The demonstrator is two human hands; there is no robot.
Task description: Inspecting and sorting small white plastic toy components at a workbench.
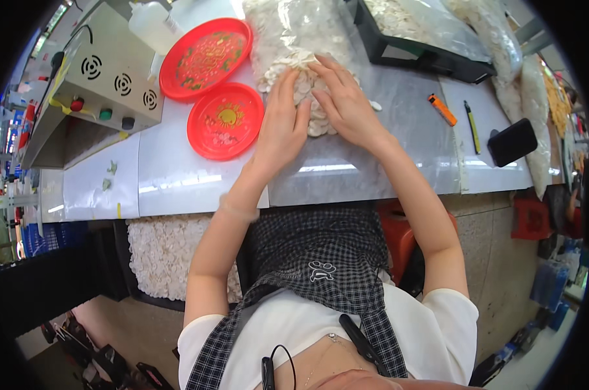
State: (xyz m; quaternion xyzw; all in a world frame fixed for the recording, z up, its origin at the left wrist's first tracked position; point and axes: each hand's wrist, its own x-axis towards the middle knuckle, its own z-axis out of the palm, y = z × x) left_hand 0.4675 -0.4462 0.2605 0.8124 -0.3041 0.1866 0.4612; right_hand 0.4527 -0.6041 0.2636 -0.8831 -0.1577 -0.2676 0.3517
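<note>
A pile of small, flat white pieces (318,121) lies on the grey work surface, at the near end of a clear plastic bag (301,29) that holds more of them. My left hand (282,120) rests along the pile's left side, fingers stretched forward. On the right side, my right hand (348,109) lies over the pieces with its fingers extended and slightly apart. Both hands cup the pile from either side, and neither grips a single piece visibly. One loose piece (375,105) sits just right of my right hand.
Two red plates, a large one (167,73) and a smaller one (194,130), stand left, beside a grey machine with buttons (115,81). Right are a black crate (431,60), orange cutter (442,109), pen (472,127) and phone (512,142). White pieces (167,253) fill a bin below.
</note>
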